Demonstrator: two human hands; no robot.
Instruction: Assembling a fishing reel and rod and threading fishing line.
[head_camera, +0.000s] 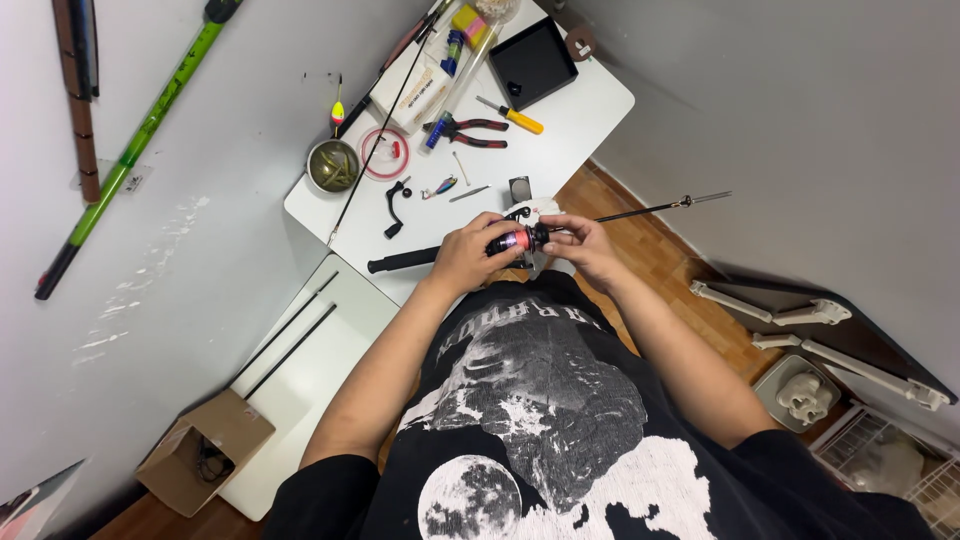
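Note:
Both hands meet at the near edge of a white table (560, 130). My left hand (468, 250) grips a black fishing reel spool (512, 240) with a pink band. My right hand (582, 240) pinches the reel's front end from the other side. A black fishing rod (640, 210) runs under the hands, its handle (400, 261) pointing left and its thin tip reaching right past the table edge. A black reel handle (397, 208) lies loose on the table just beyond my left hand.
On the table lie red-handled pliers (468, 132), a yellow screwdriver (512, 116), a small lure (440, 186), a bowl (333, 165), a line spool (385, 152) and a black tray (532, 62). A cardboard box (205, 450) sits at lower left. Rods lean on the wall.

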